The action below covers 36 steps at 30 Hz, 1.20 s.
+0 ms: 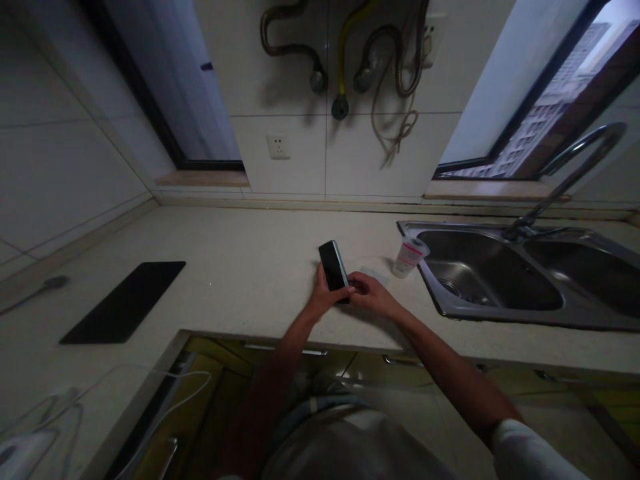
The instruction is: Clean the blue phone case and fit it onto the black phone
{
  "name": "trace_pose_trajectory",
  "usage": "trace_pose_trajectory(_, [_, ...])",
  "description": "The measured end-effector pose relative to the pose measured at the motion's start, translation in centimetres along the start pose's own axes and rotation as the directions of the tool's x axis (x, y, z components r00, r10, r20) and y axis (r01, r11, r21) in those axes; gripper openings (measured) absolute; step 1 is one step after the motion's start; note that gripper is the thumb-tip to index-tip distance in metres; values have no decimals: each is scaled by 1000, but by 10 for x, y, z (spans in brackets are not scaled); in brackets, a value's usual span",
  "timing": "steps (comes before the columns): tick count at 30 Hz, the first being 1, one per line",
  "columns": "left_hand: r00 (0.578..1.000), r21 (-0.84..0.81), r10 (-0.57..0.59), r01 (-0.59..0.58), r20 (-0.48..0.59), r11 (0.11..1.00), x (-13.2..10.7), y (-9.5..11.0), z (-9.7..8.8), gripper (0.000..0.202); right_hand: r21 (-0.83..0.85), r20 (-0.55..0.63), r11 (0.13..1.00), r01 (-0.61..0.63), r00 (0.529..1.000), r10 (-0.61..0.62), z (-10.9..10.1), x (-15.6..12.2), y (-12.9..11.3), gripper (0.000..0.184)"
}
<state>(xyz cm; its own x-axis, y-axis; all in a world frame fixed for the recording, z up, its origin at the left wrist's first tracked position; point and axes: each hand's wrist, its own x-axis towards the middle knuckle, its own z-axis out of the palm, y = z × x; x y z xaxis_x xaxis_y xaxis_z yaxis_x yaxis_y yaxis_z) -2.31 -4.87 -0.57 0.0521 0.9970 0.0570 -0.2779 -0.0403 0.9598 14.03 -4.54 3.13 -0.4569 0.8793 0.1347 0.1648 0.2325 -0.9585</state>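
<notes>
At your far left, a thin-handled utensil [53, 284] with a dark, rounded head lies on the pale, smooth bench [240, 247], near the tiled wall. A thin white cable [175, 375] loops out over the bench's inner edge, where the top turns a corner and runs back toward you. Just beyond that corner lies a black board [127, 303], flat, matte and straight-sided, well apart from your hands.

A broad stretch of bench separates the board from your left hand [320, 297], which is clamped around the lower part of a phone [331, 263], thumb across its front. The phone is a slim slab with a dark, glossy face and a pale side edge, tilted, its top end leaning left; it sits mid-bench, near the front edge your forearms cross.

Your right hand [373, 295] comes in close beside the left, fingers curled at the phone's lower right edge; you cannot tell whether they grip it or only touch. Near that hand stands a see-through cup [409, 257] with red markings, leaning right, its rim at the raised edge of the brushed-metal double sink [434, 290]. A shiny, curved tap [575, 170] arches above the sink at the right.
</notes>
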Motion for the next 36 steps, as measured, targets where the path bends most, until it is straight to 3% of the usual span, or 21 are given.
trace_pose_trajectory(4, [997,-161,-51,59,52,985,0,6,3,94,-121,52,992,14,999,-8,1,2,-15,30])
trace_pose_trajectory(8, [996,-225,-74,85,56,971,-3,13,5,89,-334,68,941,58,997,-38,3,0,-27,23])
trace_pose_trajectory(15, [969,-281,-203,235,139,931,-2,16,-3,81,-656,79,753,55,997,-4,12,1,-37,29])
trace_pose_trajectory(20, [939,-315,-266,326,218,891,3,14,-10,58,-802,69,596,53,998,4,22,1,-39,46])
trace_pose_trajectory(23, [925,-315,-296,362,238,877,7,12,-13,38,-853,90,518,71,996,12,26,0,-36,47])
trace_pose_trajectory(27, [920,-377,-339,390,195,840,8,12,-17,29,-839,116,532,116,993,-33,26,1,-27,41])
trace_pose_trajectory(31, [925,-391,-325,379,199,839,7,13,-16,34,-822,69,564,82,997,-44,22,2,-16,62])
trace_pose_trajectory(36, [911,-365,-334,405,243,838,6,12,-14,35,-813,223,556,171,975,26,16,3,-10,61])
